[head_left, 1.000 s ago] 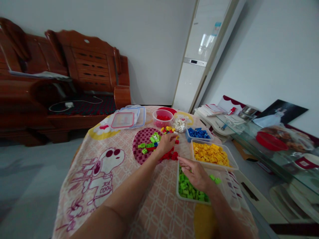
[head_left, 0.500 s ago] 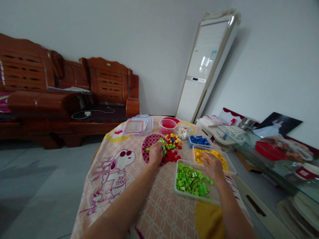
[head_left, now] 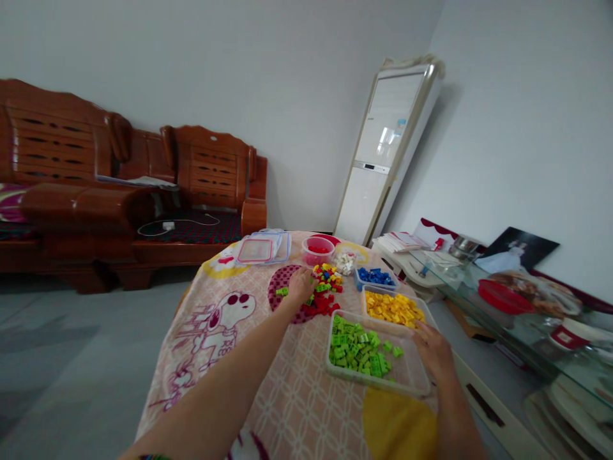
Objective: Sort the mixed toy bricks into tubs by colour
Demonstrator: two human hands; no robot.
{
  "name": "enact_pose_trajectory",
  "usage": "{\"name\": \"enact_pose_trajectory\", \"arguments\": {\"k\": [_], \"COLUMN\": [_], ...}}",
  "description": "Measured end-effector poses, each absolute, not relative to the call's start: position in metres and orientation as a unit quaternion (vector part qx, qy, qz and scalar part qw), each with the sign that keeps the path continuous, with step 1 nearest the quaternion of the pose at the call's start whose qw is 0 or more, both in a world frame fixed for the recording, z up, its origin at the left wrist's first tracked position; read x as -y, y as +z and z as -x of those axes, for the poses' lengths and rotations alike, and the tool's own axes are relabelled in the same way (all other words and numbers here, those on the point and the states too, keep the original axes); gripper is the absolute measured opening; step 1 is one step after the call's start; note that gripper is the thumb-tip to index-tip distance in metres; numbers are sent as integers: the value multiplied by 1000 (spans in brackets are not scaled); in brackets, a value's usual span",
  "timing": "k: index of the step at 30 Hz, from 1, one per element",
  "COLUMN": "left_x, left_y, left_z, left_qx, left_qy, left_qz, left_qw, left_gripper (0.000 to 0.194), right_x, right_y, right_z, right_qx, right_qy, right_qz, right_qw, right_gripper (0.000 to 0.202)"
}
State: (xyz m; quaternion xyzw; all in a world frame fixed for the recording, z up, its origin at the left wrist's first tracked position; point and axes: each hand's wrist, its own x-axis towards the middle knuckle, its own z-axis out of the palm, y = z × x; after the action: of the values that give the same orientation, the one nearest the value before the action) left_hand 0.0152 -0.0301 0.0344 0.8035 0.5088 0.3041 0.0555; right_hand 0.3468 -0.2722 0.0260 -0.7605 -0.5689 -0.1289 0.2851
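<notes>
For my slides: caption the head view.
Left hand at the mixed-colour bricks, right hand by the tub of green bricks.

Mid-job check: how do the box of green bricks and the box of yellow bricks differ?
The box of green bricks stands nearer the person; the box of yellow bricks sits just beyond it. In the first, the green bricks gather toward the left, leaving much of the right end bare; in the second, the yellow bricks cover most of the floor. Both are see-through, roughly rectangular and uncovered.
</notes>
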Motion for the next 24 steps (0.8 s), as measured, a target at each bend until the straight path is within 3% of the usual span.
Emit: {"name": "enact_pose_trajectory", "arguments": {"k": [4, 8, 13, 19, 24], "left_x": [13, 14, 40, 69, 78], "left_y": [38, 39, 33, 19, 15], "left_z": [-26, -27, -18, -4, 3], "left_qx": [-559, -534, -521, -474, -427], "left_qy": [231, 198, 223, 331, 383], "left_qz": [-792, -815, -819, -806, -805], "left_qw": [88, 105, 90, 127, 150], "left_gripper": [44, 37, 26, 29, 18], "right_x": [268, 264, 259, 256, 256], "right_y": [19, 19, 27, 22, 17], "right_z": [-346, -336, -319, -322, -327], "right_qx": [543, 550, 559, 595, 595], "right_qy": [-143, -177, -168, -158, -151], "right_qz": [784, 785, 793, 765, 761], "right_qw": [266, 223, 176, 187, 209], "right_gripper": [47, 40, 35, 36, 38]}}
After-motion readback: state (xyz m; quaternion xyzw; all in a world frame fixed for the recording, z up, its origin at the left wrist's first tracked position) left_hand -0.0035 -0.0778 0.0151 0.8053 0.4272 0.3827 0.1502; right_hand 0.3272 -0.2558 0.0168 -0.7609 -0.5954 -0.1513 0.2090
